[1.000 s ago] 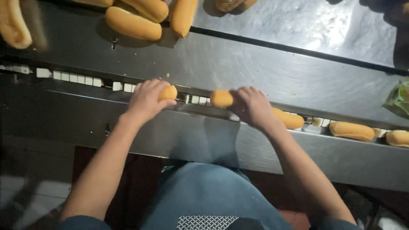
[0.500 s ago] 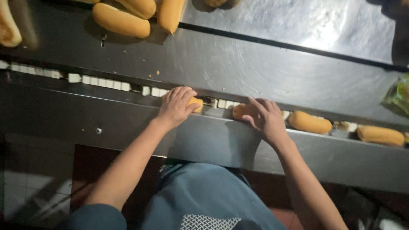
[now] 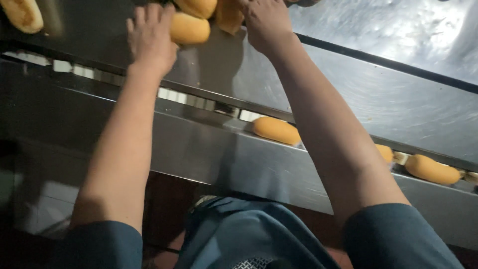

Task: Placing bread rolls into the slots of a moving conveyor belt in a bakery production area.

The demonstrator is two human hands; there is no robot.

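Up top, spread across most of the frame: steel table (image 3: 378, 94), dull grey, glare at upper right. Below it, running from left edge down to lower right: narrow conveyor channel (image 3: 199, 102) with pale links showing. Lower centre: blue apron (image 3: 249, 234), with dark blue sleeves at both lower corners.

Reaching up from the lower corners to the top edge: two bare forearms. Left hand (image 3: 149, 37) at upper left, back toward the camera, fingers spread fairly wide and flat, fingertips touching a bun (image 3: 189, 29) just to its right; no closed grasp visible. Right hand (image 3: 264, 22) at top centre, fingers curled down over the bun pile (image 3: 214, 10) at the top edge; whether anything is actually gripped, cannot tell, fingertips hidden.

In the channel, mid-frame: one golden bun (image 3: 276, 130) lying lengthwise, just left of the right forearm. Further right: another bun (image 3: 432, 169), and a small piece of a third (image 3: 384, 152) peeking out beside the forearm. Upper left corner: a lone bun (image 3: 22, 14), blurred, well apart from the hands.
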